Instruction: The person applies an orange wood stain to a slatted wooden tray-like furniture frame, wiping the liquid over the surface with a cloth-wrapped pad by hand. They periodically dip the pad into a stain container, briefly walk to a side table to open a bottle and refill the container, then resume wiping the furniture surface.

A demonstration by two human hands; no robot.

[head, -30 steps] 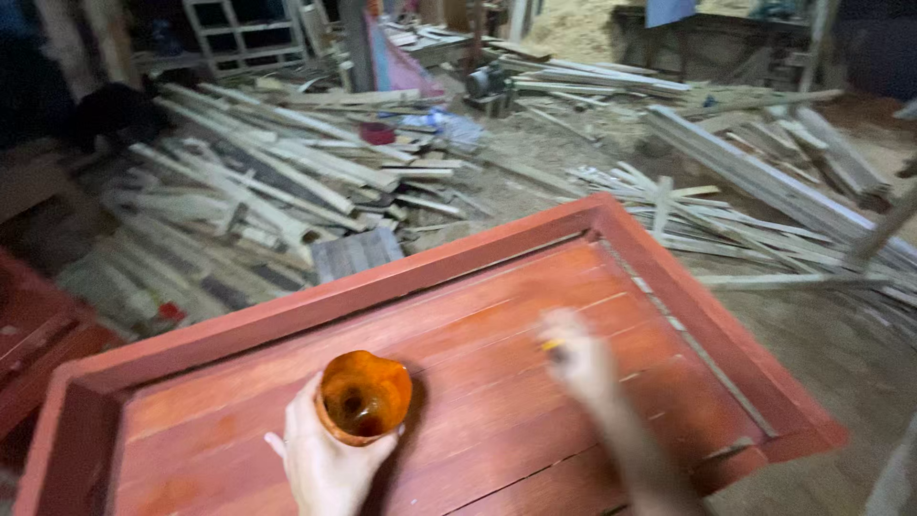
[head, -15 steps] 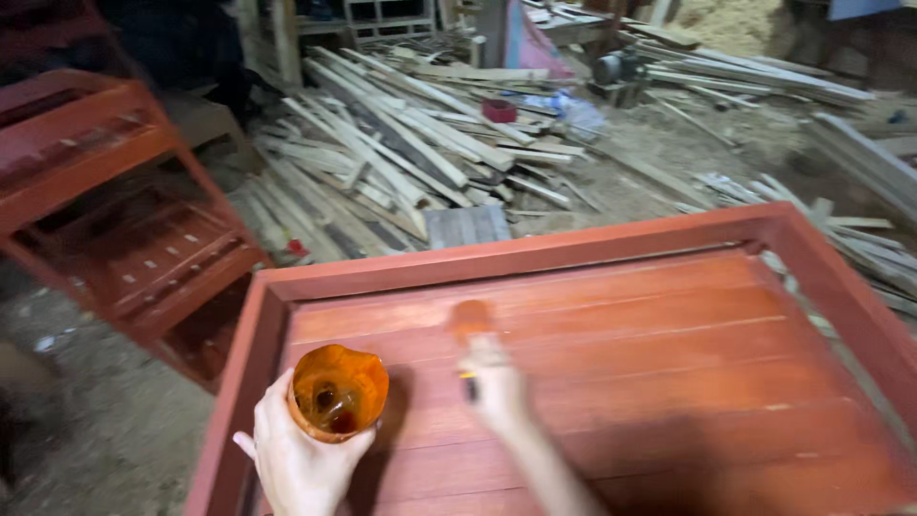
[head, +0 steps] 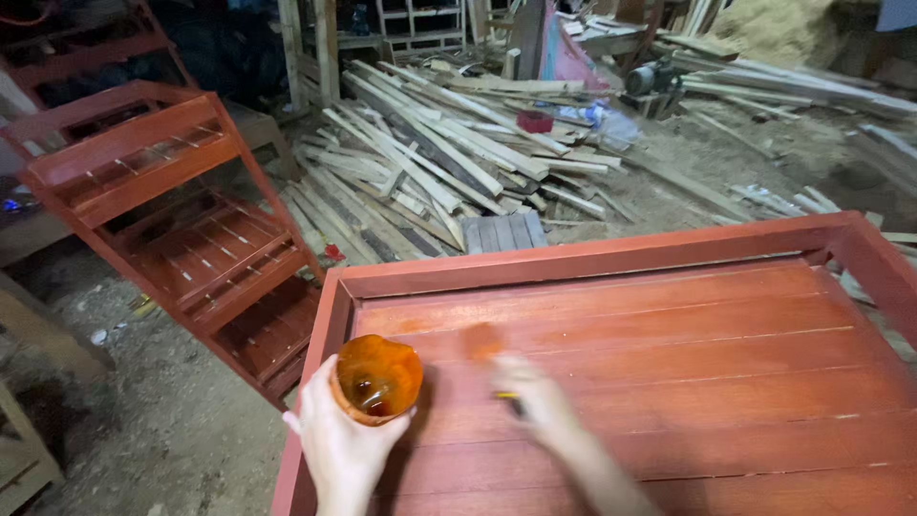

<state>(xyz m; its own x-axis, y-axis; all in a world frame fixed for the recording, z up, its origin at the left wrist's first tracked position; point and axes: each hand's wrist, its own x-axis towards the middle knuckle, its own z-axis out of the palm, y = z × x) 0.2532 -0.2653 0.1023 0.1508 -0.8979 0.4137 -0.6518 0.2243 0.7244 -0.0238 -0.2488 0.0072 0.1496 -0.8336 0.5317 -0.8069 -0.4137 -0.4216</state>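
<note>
A large red-stained wooden panel with a raised frame (head: pixel 592 256) fills the lower right of the head view. My left hand (head: pixel 334 444) grips an orange stain-coated container (head: pixel 377 377) over the panel's near left corner. My right hand (head: pixel 535 401), blurred by motion, holds a paintbrush whose orange bristles (head: pixel 482 341) touch the planks near the left end of the panel. The brush handle is mostly hidden by my fingers.
A red-stained wooden rack (head: pixel 191 239) leans on the dirt floor to the left. A heap of loose timber slats (head: pixel 449 162) lies behind the panel. More boards and a sawdust pile (head: pixel 774 29) are at the back right.
The view has swung left, bringing the red rack into sight. My right hand with the brush has moved from the panel's right part toward its left end, closer to the container.
</note>
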